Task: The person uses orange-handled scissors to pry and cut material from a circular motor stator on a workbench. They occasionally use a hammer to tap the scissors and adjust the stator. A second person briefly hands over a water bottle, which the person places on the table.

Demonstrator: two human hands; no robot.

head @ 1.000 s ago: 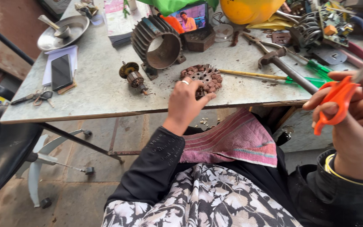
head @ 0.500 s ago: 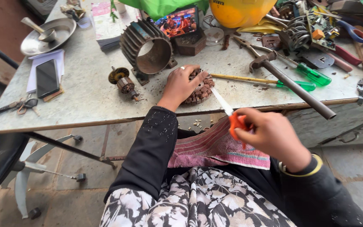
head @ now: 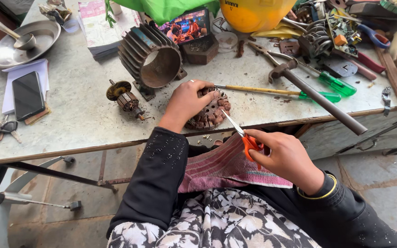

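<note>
Gripping stator (head: 210, 112) at near table (head: 79, 119) edge: left hand (head: 187, 103), fingers curled | right hand (head: 283, 156) fingers closed on scissors (head: 242, 135), blades touching stator | housing (head: 150, 57) far-left

Head camera — looking steeply down, close over the workbench (head: 83, 124).

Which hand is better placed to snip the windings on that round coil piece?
Right: the right hand holds the orange scissors, blades aimed at the stator core that the left hand steadies.
</note>
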